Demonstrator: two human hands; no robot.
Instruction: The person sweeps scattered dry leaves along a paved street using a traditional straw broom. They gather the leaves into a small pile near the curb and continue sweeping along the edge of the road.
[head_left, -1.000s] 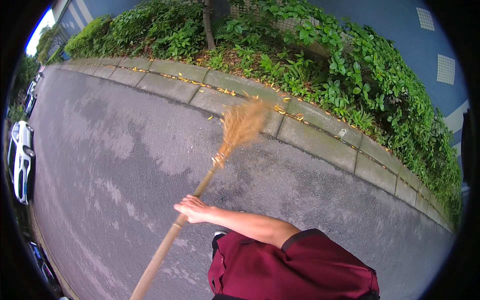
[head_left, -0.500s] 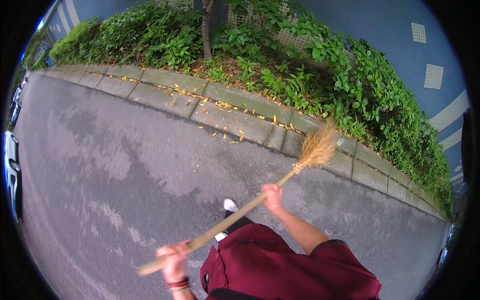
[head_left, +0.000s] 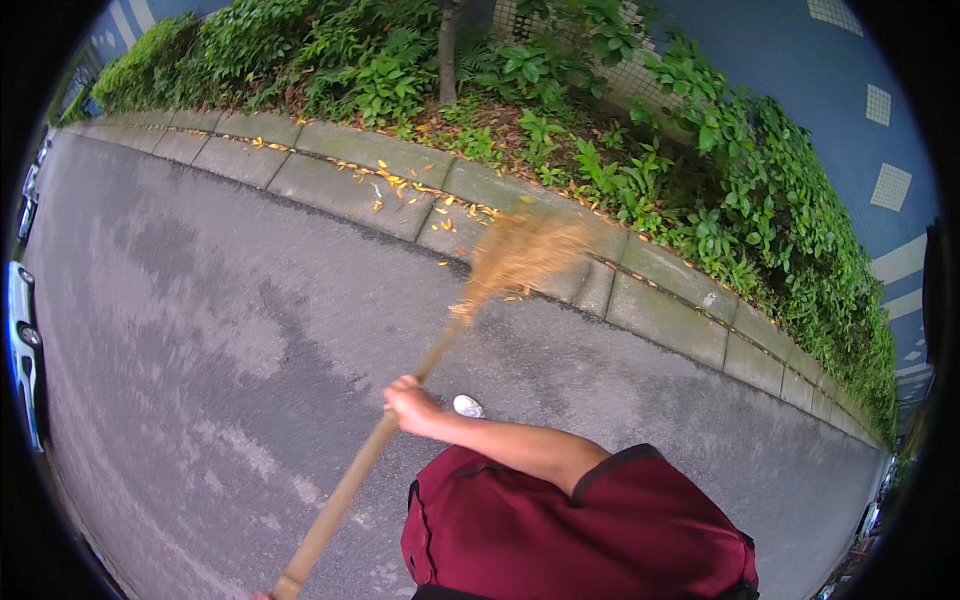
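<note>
A broom with a long pale wooden handle (head_left: 345, 490) slants from the lower left up toward the curb. Its straw head (head_left: 525, 250), blurred by motion, is over the curb's edge among fallen yellow leaves (head_left: 400, 183). My right hand (head_left: 412, 405) is closed round the handle below the straw head, the forearm reaching across from the right. Only a sliver of my left hand (head_left: 262, 596) shows at the lower edge, against the handle's near end; the rest of it is out of the picture.
A stone curb (head_left: 340, 190) runs from far left to right along the grey asphalt (head_left: 200, 330). Behind it are shrubs (head_left: 800, 240), a thin tree trunk (head_left: 447, 55) and a blue wall (head_left: 830, 90). A white shoe (head_left: 467, 406) is below me; a parked car (head_left: 25, 340) is at left.
The straw head has swept leftward along the curb onto the leaves. My right hand has moved left with the handle, and my left hand has dropped almost out of the picture.
</note>
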